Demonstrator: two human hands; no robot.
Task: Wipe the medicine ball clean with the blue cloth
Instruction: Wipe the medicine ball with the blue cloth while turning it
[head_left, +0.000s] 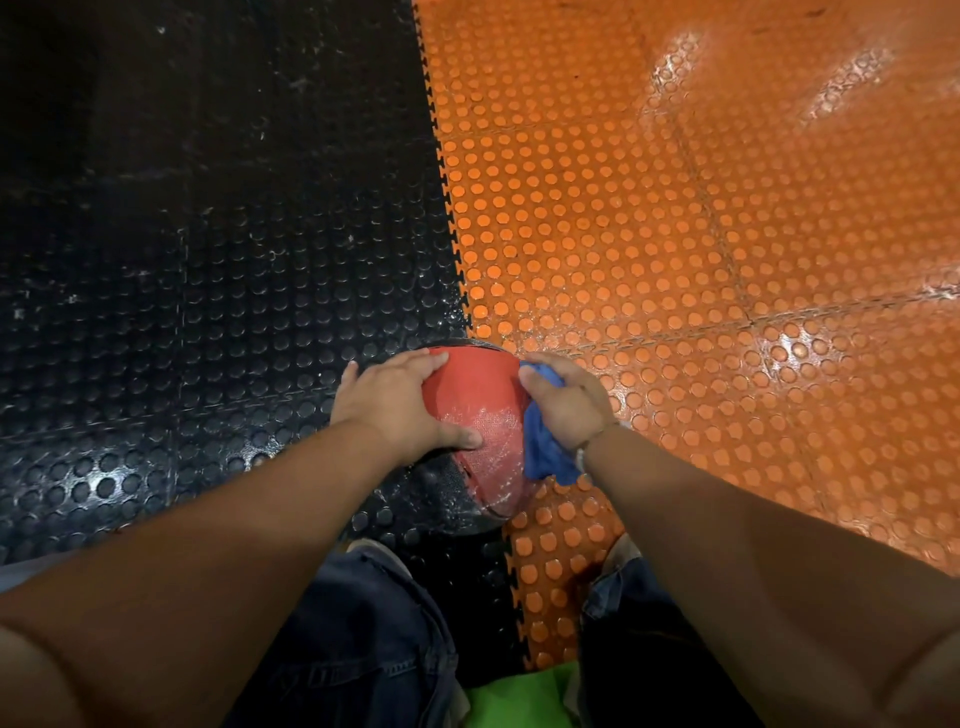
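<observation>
Cleaning under way: a medicine ball (478, 395) sits on the floor between a person's 2 hands, right over the toothed seam where a black studded mat (208, 260) meets an orange one (675, 234).

The left hand (400, 402) lies spread over the ball's left side. Its fingers are flat and its thumb reaches across the red panel, pressing rather than gripping. This looks like a brace to stop the round, heavy ball rolling away from the wiping strokes.

The right hand (569, 400) clutches a bunched blue cloth (545, 452) against the ball's right flank. The fingers are curled round the fabric, and its loose end hangs below the wrist.

Between the 2 hands, the red panel shows a pale, streaky sheen on the part nearer the person, which suggests moisture from the cloth. The darker panel under the left hand and the underside against the floor probably remain to be done. Reaching them would mean turning the ball.

Dark trousers (363, 623) fill the view below both forearms.
</observation>
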